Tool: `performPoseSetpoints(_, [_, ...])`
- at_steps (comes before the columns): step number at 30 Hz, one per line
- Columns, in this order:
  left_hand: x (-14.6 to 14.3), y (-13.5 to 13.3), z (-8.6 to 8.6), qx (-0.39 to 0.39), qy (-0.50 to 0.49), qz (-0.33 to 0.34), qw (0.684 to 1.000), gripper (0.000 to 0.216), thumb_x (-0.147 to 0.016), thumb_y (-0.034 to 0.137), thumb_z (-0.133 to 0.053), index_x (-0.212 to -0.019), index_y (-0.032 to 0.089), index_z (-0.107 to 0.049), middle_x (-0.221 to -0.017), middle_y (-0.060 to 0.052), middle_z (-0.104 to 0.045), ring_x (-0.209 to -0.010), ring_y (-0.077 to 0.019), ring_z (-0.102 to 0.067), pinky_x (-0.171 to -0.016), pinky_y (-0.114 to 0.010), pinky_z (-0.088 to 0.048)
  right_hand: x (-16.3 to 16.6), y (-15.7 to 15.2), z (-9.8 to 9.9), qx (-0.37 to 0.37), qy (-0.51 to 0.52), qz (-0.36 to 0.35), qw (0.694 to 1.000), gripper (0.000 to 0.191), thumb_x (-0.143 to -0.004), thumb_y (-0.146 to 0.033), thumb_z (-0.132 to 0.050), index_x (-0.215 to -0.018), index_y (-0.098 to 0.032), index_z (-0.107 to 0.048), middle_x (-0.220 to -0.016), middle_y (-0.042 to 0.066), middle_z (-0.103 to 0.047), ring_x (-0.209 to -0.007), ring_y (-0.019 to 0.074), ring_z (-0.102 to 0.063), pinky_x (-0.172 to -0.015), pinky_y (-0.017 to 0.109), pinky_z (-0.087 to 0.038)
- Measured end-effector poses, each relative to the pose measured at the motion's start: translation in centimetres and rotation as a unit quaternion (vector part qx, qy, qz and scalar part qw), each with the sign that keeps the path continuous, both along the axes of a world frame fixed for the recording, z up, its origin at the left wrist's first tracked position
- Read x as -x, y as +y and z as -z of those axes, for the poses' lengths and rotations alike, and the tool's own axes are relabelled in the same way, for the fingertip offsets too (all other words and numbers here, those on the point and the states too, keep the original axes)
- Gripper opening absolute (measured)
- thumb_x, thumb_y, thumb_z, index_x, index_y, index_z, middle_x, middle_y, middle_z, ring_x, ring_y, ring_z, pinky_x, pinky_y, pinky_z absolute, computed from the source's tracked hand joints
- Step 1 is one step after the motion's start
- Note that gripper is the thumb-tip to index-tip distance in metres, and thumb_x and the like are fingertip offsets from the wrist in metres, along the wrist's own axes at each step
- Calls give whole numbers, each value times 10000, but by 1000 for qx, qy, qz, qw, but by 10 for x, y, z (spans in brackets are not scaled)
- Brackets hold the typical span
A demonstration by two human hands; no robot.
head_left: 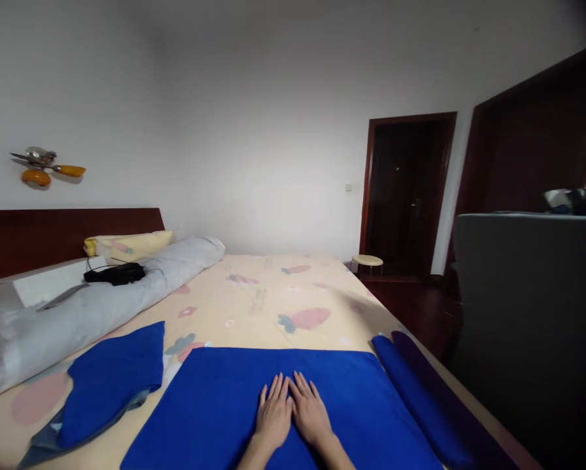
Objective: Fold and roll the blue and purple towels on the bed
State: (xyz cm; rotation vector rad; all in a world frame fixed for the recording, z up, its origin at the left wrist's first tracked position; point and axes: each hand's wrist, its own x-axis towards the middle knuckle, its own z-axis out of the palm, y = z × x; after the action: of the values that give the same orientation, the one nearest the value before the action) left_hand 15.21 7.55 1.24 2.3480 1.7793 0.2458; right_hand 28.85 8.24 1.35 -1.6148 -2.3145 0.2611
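A blue cloth [214, 398] is spread flat across the near part of the bed. Both palms rest on it side by side near its middle: my left hand [274, 411] and my right hand [310, 408], fingers stretched forward, fingertips almost meeting. Neither hand holds anything. To the left lies a smaller, unevenly shaped blue cloth piece [113, 378] with a greyish layer under its edge. Along the right side of the spread cloth runs a rolled or folded blue cloth [420, 398], with a dark purple one [449, 398] beside it.
The bed sheet [258, 307] has a strawberry pattern. A long grey roll [101, 313] lies by the headboard [67, 225] with a black item [116, 274] on it and a pillow [136, 245] behind. A round stool [368, 260] stands by the door [405, 196]; a dark grey panel [532, 313] rises at right.
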Motion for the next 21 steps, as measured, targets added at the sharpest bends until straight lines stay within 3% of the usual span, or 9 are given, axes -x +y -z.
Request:
performPoseSetpoints(3, [32,-16,-6,-4,1,-39,999,588,-958,499,-204,-1509,302,-259,-1599,7,-174,-1478,-213,-141,-1196,-488,-134,-37,-11,1,-13,-6,59,998,613,-937,-556,-293,-1444,-226,-391,-1545,87,-307,-1444,233,-258,-1184,475,-211])
performPoseSetpoints(7, [132,-40,-11,23,25,-153,988,643,-938,598,-178,-1514,315,-206,-1605,2,-135,-1480,-228,-108,-1183,-526,-119,-130,-28,17,-34,-29,152,987,667,-900,-626,-326,-1446,-247,-381,-1541,67,-324,-1438,238,-269,-1180,480,-231])
performPoseSetpoints(10, [211,-60,2,4,58,-239,969,645,-935,567,-217,-1519,296,-181,-1606,-12,-149,-1478,-221,-132,-1171,-514,-156,-188,-43,34,-37,-34,176,983,685,-879,-644,-347,-1451,-269,-367,-1545,46,-320,-1438,240,-263,-1180,484,-240])
performPoseSetpoints(13, [269,-79,17,8,86,-284,955,643,-934,513,-224,-1525,268,-162,-1611,-14,-122,-1475,-189,-152,-1169,-476,-174,-219,-52,45,-25,-26,158,987,700,-885,-635,-325,-1458,-234,-361,-1547,54,-312,-1441,229,-249,-1186,452,-249])
performPoseSetpoints(17, [298,-94,23,-19,90,-286,954,625,-921,496,-237,-1512,293,-230,-1599,-14,-198,-1459,-184,-218,-1157,-471,-194,-230,-52,52,-47,-24,148,988,712,-880,-619,-353,-1438,-181,-408,-1522,75,-365,-1428,245,-288,-1181,434,-284])
performPoseSetpoints(21, [281,-92,16,-73,98,-293,948,575,-920,420,-222,-1475,325,-340,-1551,-24,-331,-1451,-244,-235,-1117,-552,-200,-210,-57,59,-158,-33,156,974,611,-891,-517,-390,-1374,-162,-511,-1483,107,-440,-1380,294,-390,-1137,463,-356])
